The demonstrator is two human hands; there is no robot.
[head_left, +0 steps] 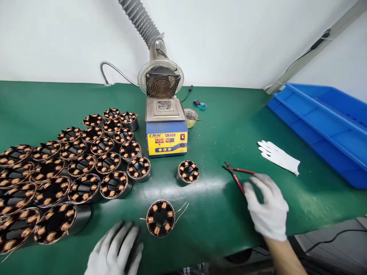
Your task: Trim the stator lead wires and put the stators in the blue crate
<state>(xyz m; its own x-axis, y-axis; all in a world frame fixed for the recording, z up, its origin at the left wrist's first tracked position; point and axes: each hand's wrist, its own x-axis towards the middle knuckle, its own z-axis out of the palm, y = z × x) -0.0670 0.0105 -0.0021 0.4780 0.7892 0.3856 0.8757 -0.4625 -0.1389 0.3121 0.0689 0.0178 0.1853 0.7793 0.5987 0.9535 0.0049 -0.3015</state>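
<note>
While many wound motor stators (71,168) sit massed at left on the green tabletop (223,133), one stator (160,218) with loose wire tails lies untrimmed nearest. The gloved right hand (268,210), grip open, reaches the red-handled cutters (236,175); the left hand (114,252) hovers open, empty.

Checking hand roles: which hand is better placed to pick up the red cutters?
Right. The right hand already rests on the red cutters; the left hand lies open beside the loose stator, far from them.
</note>
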